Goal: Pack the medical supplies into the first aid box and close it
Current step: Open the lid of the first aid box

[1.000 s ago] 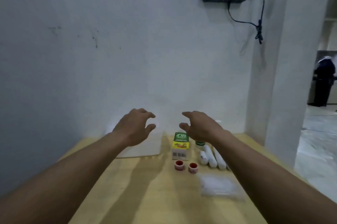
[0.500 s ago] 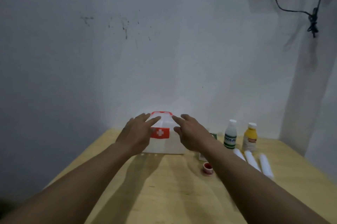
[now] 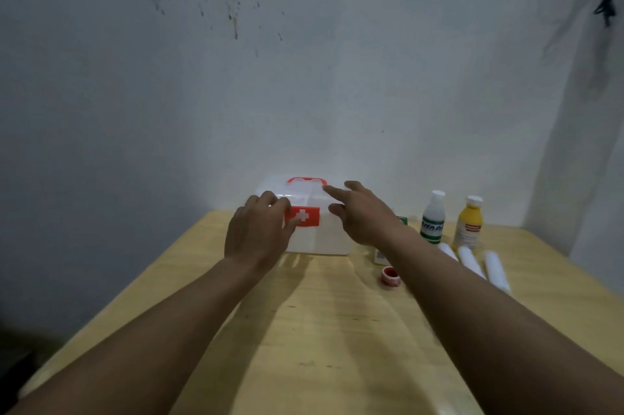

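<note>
Both hands have closed in on the first aid box (image 3: 317, 228) at the table's (image 3: 304, 330) far edge: left hand (image 3: 258, 233) now fingering its red latch (image 3: 303, 216), right hand (image 3: 363, 213) open, empty, near the lid — opening likely comes first, supplies unpacked.

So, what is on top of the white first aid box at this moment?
A red handle sits on the lid of the first aid box. The right hand reaches over its right top edge; the left hand covers the front left by the red latch. The lid is shut, so the inside is hidden.
</note>
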The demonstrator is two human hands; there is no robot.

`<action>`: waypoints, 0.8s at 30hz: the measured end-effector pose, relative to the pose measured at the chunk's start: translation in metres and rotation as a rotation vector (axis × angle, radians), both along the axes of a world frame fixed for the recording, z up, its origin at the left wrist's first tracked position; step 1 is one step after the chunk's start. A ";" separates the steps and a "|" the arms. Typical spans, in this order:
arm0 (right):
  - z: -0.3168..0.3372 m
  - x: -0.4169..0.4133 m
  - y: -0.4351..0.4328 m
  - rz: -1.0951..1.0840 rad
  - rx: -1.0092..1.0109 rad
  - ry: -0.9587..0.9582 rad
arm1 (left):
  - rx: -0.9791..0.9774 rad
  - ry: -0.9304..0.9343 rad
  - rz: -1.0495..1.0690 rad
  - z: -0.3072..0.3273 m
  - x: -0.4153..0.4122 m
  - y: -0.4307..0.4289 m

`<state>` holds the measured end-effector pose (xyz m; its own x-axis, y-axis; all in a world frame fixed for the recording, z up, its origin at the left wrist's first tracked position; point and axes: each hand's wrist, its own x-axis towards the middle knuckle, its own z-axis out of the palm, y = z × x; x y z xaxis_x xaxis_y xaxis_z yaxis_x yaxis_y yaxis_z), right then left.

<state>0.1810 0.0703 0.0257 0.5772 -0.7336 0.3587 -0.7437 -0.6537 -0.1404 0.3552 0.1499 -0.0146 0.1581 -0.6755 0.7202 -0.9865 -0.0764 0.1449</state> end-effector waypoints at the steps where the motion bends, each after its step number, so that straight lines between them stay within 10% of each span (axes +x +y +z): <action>1: 0.001 0.000 0.002 0.001 0.000 -0.006 | 0.019 0.062 0.008 -0.002 -0.002 0.001; 24: -0.009 0.003 -0.006 -0.011 -0.023 -0.038 | -0.100 1.563 -0.023 -0.020 -0.037 -0.027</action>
<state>0.1844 0.0647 0.0165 0.5547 -0.7314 0.3967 -0.7455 -0.6486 -0.1534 0.3178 0.1231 -0.0349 0.7539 -0.6492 -0.1013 0.1400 0.0080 0.9901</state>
